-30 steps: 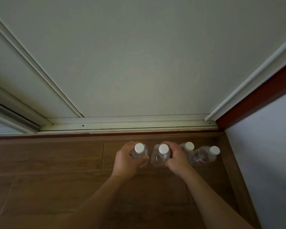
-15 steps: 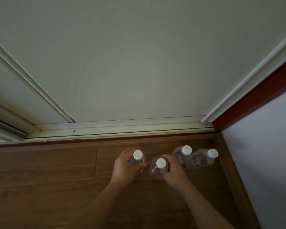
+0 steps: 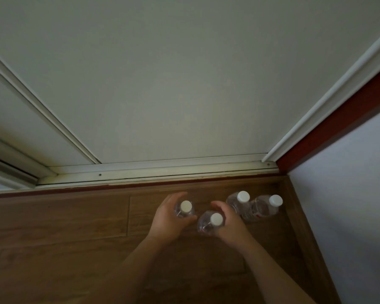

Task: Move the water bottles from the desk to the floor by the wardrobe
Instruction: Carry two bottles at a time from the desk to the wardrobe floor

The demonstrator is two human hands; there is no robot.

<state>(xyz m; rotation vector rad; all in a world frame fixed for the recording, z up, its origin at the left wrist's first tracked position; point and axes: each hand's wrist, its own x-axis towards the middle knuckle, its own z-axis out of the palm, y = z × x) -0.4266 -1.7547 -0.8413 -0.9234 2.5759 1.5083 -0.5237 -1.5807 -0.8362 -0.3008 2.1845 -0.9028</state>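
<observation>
clear plastic, white caps: four water bottles stand at the foot of the wardrobe. the left hand (image 3: 168, 218) is wrapped round the shoulder of one bottle (image 3: 184, 209), fingers curled behind it and thumb across the front, so it is grasping that bottle. the right hand (image 3: 227, 223) cups a second bottle (image 3: 210, 222) from its right side, fingers over the top of the shoulder near the cap; it looks like a hold on it, though how firm i cannot tell from up here. whether either base is down on the wooden floor (image 3: 64, 216) or just above it is hidden by the hands.

just to the right, touching or nearly touching each other, are two more bottles, one (image 3: 239, 201) beside the right hand and one (image 3: 266, 207) with a red-marked label, close to the corner where the pale wall (image 3: 349, 194) meets the skirting. behind all of them runs the wardrobe's sliding-door track (image 3: 162, 170) under its pale door (image 3: 184, 84).

i'd judge these thin-walled and smooth, heavy enough if full to slip through a loose grip, and apt to dent if squeezed hard. the shoulder under the cap is the stiffest place to hold, as both hands do. they stand narrow and tall, so a knock from a withdrawing wrist could topple the neighbours.
</observation>
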